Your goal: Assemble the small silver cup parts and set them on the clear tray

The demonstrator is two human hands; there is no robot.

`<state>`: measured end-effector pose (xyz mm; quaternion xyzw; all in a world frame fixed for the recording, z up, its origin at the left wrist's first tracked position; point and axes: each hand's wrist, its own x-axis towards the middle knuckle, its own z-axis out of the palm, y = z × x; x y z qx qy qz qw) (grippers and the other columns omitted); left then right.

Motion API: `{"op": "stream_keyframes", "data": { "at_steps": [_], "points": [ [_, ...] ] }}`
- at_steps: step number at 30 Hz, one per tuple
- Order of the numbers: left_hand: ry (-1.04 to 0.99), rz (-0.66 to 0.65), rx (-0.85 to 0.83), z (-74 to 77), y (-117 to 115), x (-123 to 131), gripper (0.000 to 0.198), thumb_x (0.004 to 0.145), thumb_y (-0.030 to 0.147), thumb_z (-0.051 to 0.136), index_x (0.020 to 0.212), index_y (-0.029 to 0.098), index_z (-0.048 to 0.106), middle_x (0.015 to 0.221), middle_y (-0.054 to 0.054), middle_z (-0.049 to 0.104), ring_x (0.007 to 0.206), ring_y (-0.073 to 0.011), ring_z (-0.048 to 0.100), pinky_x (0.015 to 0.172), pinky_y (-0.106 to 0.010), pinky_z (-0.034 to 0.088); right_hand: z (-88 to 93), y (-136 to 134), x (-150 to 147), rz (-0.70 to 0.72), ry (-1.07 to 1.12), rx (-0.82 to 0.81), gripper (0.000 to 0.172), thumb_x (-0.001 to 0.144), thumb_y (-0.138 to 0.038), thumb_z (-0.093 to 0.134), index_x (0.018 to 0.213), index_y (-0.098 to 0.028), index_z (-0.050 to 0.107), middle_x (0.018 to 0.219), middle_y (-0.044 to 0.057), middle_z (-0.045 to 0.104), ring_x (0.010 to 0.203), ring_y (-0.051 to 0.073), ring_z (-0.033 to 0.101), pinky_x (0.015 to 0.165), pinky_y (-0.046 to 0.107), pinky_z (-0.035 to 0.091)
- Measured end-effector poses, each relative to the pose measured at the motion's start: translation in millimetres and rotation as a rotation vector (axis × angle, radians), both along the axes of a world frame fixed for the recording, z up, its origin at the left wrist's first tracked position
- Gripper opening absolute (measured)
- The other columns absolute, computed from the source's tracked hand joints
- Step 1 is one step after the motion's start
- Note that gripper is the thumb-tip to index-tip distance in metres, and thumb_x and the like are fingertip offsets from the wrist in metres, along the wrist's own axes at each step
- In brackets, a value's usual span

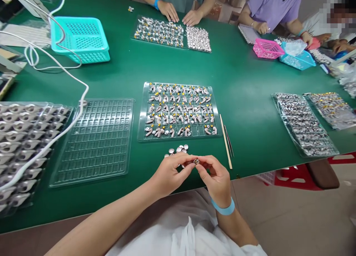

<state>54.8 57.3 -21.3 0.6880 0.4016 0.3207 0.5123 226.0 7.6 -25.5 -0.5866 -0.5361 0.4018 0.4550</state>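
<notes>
My left hand (169,174) and my right hand (215,176) meet at the near edge of the green table (244,85). Both pinch one small round metal part (196,162) between their fingertips. Just beyond the fingers lies a small heap of similar round parts (178,150). Behind that sits a clear tray (178,111) with rows of small white earbud-like pieces with yellow tabs. A blue band (224,208) is on my right wrist.
A thin wooden stick (226,142) and dark tweezers (229,141) lie right of the tray. An empty clear tray (97,137) and stacked filled trays (22,145) are at left, under a white cable (69,76). Other people's hands, trays and baskets (80,39) line the far side.
</notes>
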Motion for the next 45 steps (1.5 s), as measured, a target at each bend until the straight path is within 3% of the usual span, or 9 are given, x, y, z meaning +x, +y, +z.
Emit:
{"op": "stream_keyframes", "data": {
  "at_steps": [7,21,32,38,45],
  "points": [
    [0.011,0.019,-0.065,5.8,0.4,1.4,0.020,0.090,0.022,0.056,0.101,0.014,0.071,0.091,-0.008,0.074,0.076,-0.0160,0.066,0.069,-0.024,0.051,-4.0,0.4,-1.5,-0.053,0.206,-0.152,0.012,0.089,-0.029,0.064,0.097,-0.022,0.070,0.087,0.002,0.069,0.070,0.013,0.062,0.065,0.024,0.054],
    [0.017,0.087,-0.054,-2.3,-0.9,4.0,0.014,0.086,0.019,0.058,0.093,0.016,0.070,0.082,-0.003,0.075,0.067,-0.0126,0.065,0.062,-0.021,0.050,-21.1,-0.1,-9.1,-0.119,0.422,-0.209,0.014,0.091,-0.032,0.064,0.092,-0.021,0.071,0.069,-0.001,0.065,0.057,0.009,0.056,0.052,0.021,0.046],
    [0.025,0.116,-0.068,-0.4,-0.8,5.3,0.014,0.085,0.019,0.056,0.089,0.015,0.069,0.073,-0.002,0.072,0.061,-0.0116,0.061,0.057,-0.020,0.048,-14.7,-3.5,-15.4,-0.148,0.159,-0.061,0.010,0.093,-0.027,0.061,0.096,-0.022,0.069,0.084,0.001,0.069,0.064,0.010,0.062,0.059,0.023,0.054],
    [0.029,0.143,-0.008,-2.9,-0.7,6.2,0.015,0.084,0.016,0.056,0.088,0.015,0.071,0.070,-0.001,0.071,0.061,-0.0116,0.061,0.059,-0.021,0.047,-16.2,-2.5,-13.0,-0.016,-0.032,0.161,0.014,0.092,-0.017,0.061,0.100,-0.025,0.068,0.098,0.005,0.067,0.090,0.017,0.065,0.074,0.030,0.056],
    [0.019,0.111,0.020,-3.5,-0.5,4.0,0.020,0.087,0.017,0.056,0.096,0.014,0.074,0.080,-0.005,0.074,0.067,-0.0144,0.064,0.062,-0.023,0.049,-6.7,1.7,-7.8,0.010,-0.084,0.077,0.015,0.092,-0.020,0.060,0.105,-0.025,0.066,0.101,0.005,0.066,0.088,0.017,0.065,0.072,0.029,0.055]
  ]
}}
